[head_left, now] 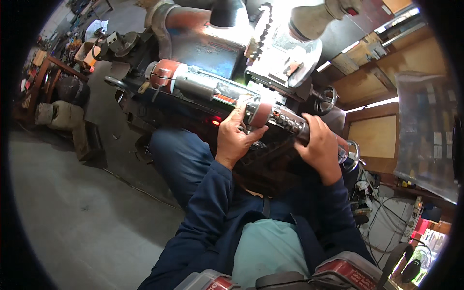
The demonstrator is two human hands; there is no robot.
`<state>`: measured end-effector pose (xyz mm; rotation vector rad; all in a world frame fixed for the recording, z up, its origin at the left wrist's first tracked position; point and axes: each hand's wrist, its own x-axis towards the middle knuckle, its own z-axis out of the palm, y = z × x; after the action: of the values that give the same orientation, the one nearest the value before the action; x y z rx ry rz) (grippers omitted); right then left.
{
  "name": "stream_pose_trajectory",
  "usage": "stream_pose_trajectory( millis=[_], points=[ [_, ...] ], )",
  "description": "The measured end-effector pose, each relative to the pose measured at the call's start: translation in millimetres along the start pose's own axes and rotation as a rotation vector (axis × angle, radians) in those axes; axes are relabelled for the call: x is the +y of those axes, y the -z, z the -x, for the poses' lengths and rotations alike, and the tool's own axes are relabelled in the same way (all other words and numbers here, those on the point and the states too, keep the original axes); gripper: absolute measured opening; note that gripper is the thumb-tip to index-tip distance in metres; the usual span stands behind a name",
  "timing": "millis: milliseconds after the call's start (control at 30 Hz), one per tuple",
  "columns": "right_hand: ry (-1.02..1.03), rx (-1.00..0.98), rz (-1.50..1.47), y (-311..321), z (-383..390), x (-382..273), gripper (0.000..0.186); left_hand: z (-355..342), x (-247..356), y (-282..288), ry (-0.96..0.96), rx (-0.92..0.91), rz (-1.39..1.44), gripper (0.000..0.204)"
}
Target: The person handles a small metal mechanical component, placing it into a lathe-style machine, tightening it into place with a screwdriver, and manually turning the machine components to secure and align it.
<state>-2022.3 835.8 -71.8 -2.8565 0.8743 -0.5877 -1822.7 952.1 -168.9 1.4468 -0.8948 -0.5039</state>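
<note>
My left hand (233, 139) is closed about the near side of a red-brown collar (262, 115) on a machine, its index finger reaching up beside the collar and its thumb below it. To the right, a coil spring (285, 121) shows between this collar and a grey metal sleeve (303, 131). My right hand (319, 146) is wrapped round that sleeve, the fingers over its top and the thumb on the near side. A silver cylinder (195, 86) lies in line to the left, next to a red split clamp (164, 76).
Behind my hands stands a large motor housing (203, 43), brightly lit. A handwheel (327, 99) sits beyond my right hand, and a chrome ring handle (355, 155) is at the right end. A clear plastic sheet (425, 130) hangs at the right. Grey floor (87, 203) lies at the left.
</note>
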Motion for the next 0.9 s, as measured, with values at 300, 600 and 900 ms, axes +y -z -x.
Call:
stream_pose_trajectory(
  millis=[300,600,900],
  points=[
    [-0.199,-0.282,0.197,-14.7,-8.9,14.7,0.029,-1.7,-2.6,0.0,-0.045,-0.04,0.026,0.087],
    [-0.164,-0.454,0.17,-10.2,-17.9,22.7,0.024,-1.9,5.3,-0.5,0.011,-0.064,0.082,0.083],
    [-0.262,0.215,-0.475,11.4,57.1,-28.1,0.048,-4.8,9.4,1.3,0.024,-0.08,0.117,0.08]
  ],
)
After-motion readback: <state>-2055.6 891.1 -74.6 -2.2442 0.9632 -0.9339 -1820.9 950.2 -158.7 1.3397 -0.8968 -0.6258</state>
